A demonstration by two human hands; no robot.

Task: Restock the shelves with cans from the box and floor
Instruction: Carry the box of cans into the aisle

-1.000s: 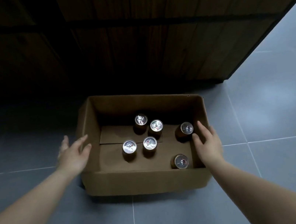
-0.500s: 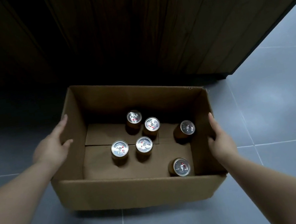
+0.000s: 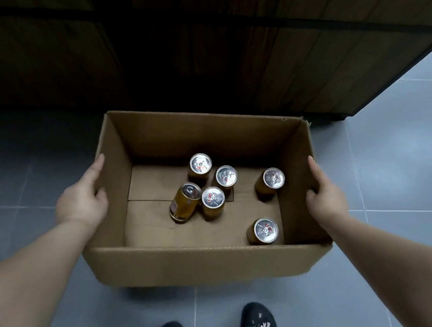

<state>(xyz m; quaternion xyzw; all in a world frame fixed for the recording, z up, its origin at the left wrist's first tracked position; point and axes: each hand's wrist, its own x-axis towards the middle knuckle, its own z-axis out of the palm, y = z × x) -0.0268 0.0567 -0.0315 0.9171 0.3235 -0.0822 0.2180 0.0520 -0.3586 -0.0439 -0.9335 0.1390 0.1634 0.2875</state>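
- You have the cardboard box gripped by its two short sides: left hand flat on the left wall, right hand with fingers hooked over the right rim.
- This looks like the carrying step; no can is picked yet.
- Six cans sit inside: five upright with their axes vertical, one tilted can leaning on the upright can beside it, top pointing up-right.
- Next, judge a level hold toward the dark wooden shelves, or more cans may topple.
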